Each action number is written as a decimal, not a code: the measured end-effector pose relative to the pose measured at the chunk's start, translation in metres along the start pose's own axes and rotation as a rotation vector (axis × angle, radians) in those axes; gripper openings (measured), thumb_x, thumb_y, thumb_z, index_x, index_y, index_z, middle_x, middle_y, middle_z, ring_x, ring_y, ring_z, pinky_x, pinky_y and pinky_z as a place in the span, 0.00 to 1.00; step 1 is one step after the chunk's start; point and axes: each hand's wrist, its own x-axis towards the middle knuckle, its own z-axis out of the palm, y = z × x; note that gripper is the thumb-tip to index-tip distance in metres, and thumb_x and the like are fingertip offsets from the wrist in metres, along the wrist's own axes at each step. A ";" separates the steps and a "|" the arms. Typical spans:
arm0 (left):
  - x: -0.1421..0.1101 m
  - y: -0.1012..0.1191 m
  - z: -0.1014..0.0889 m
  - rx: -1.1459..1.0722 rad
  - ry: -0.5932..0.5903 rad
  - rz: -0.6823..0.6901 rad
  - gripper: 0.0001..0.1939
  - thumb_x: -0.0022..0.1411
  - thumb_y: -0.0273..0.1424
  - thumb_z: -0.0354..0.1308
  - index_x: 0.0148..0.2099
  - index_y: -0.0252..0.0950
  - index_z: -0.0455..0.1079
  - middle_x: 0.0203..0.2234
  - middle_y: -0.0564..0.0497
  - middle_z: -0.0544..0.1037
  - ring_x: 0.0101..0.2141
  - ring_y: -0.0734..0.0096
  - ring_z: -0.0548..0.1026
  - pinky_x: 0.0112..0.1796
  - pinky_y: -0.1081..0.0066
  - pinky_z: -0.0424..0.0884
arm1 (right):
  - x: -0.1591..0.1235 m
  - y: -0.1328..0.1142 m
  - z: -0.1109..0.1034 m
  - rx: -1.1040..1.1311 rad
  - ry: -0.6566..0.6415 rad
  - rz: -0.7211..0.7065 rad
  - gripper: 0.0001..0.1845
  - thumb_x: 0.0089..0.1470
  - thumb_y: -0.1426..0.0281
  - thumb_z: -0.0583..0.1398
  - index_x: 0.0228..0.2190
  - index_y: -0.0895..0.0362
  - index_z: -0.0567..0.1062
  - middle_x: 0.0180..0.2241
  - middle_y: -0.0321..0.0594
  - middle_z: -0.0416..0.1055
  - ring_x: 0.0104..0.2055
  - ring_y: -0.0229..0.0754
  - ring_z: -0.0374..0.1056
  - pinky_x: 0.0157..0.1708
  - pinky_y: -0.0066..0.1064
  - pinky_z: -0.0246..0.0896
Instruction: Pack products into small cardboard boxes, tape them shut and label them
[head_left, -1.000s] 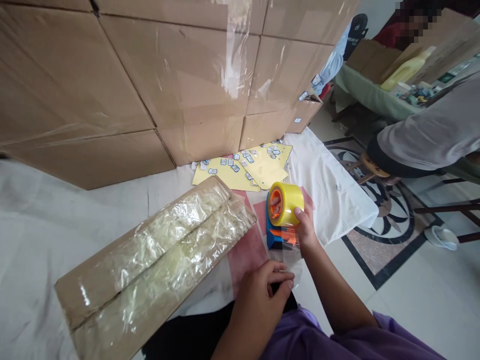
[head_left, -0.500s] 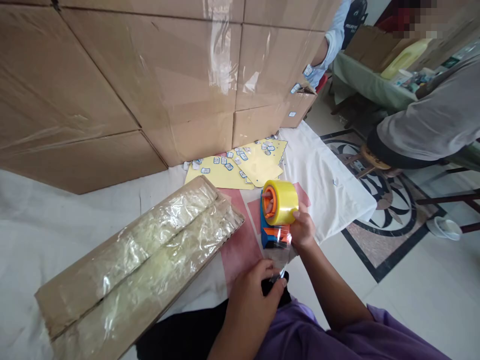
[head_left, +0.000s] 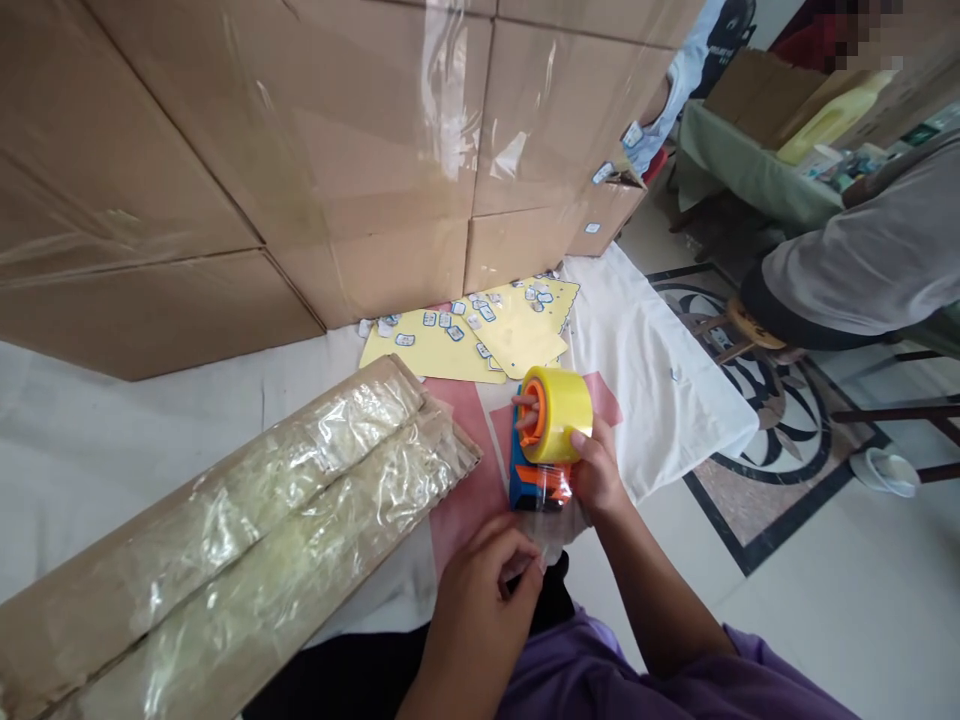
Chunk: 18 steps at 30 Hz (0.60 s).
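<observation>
My right hand (head_left: 598,470) grips a tape dispenser (head_left: 525,484) with blue and orange parts, its fingers reaching through the core of a wide yellow tape roll (head_left: 568,415). From the dispenser a clear strip of tape (head_left: 545,530) runs down towards me. My left hand (head_left: 491,590) pinches the end of that strip between thumb and forefinger, just below the dispenser. Left of both hands lies a flattened piece of cardboard (head_left: 292,500), covered with shiny clear tape. Its near left end runs out of view.
Large taped cardboard boxes (head_left: 375,150) stand along the back of the white-covered table (head_left: 660,400). Yellow sheets (head_left: 420,350) with small labels lie before them. At right, a person in a grey sleeve (head_left: 862,230) sits on a wooden stool (head_left: 750,325); a white bowl (head_left: 885,472) is on the floor.
Both hands have shifted slightly left, the left still pinching the tape and the right still holding the dispenser. In view, the flattened cardboard now reaches past the left edge.
</observation>
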 end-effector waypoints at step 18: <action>-0.004 0.000 -0.014 -0.164 -0.136 -0.220 0.11 0.63 0.39 0.55 0.35 0.37 0.69 0.33 0.50 0.84 0.12 0.82 0.60 0.13 0.76 0.53 | 0.000 -0.004 0.008 -0.254 0.042 -0.114 0.28 0.57 0.42 0.58 0.41 0.52 0.80 0.43 0.49 0.80 0.52 0.61 0.74 0.43 0.48 0.74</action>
